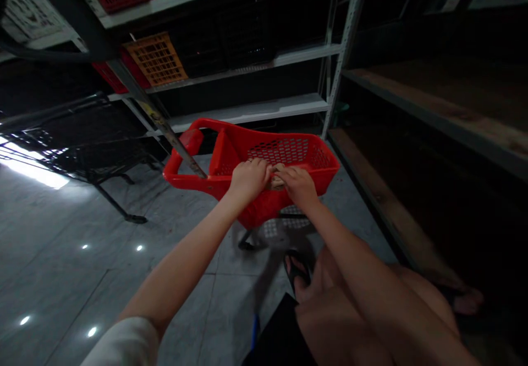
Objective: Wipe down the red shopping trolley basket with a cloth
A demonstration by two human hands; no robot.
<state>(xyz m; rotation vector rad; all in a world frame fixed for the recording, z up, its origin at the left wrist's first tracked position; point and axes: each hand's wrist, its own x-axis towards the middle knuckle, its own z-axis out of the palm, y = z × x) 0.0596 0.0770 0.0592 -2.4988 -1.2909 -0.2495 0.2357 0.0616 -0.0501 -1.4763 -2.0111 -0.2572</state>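
Note:
A small red plastic shopping cart (264, 204) with perforated walls stands in front of me. Both of my hands are at its near rim, close together. Between them is a small crumpled beige thing that looks like a cloth (278, 181), mostly covered by my fingers. My left hand (251, 178) is closed, its fingers curled over the cloth's left side and the rim. From the right, the bent fingers of my right hand (299, 184) press on the same cloth.
Behind the cart stands a metal shelf rack (247, 110) with an orange crate (157, 58) and dark crates. Dark wooden-edged shelves (412, 102) run along the right. A worn metal pole (165, 127) slants down to the cart's left side. Black wire carts (82, 135) stand at left.

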